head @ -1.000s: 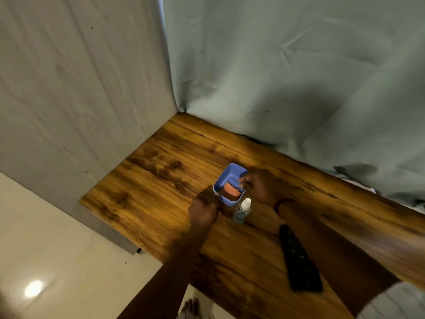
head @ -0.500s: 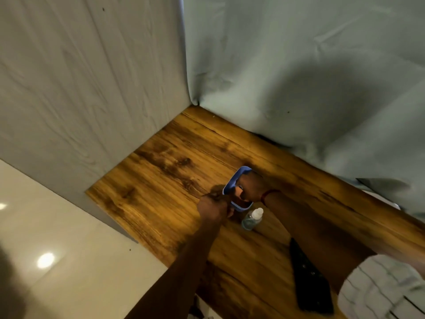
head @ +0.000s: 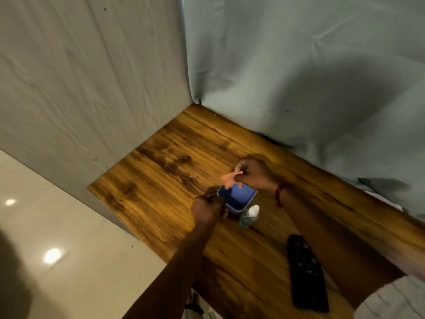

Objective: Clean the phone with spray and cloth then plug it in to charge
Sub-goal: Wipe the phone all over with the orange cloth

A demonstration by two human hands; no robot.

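Orange cloth: newly lifted clear of blue tub, pinched in right hand grip. Left hand closed on tub rim. Spray bottle beside; phone untouched on tabletop. Cleaning can begin.

A wooden table with dark grain streaks sits in a corner, its far edge against a wrinkled pale green curtain. A grey wood-textured wall panel runs along its left side. Below lies a glossy cream tiled floor (with two bright light reflections).
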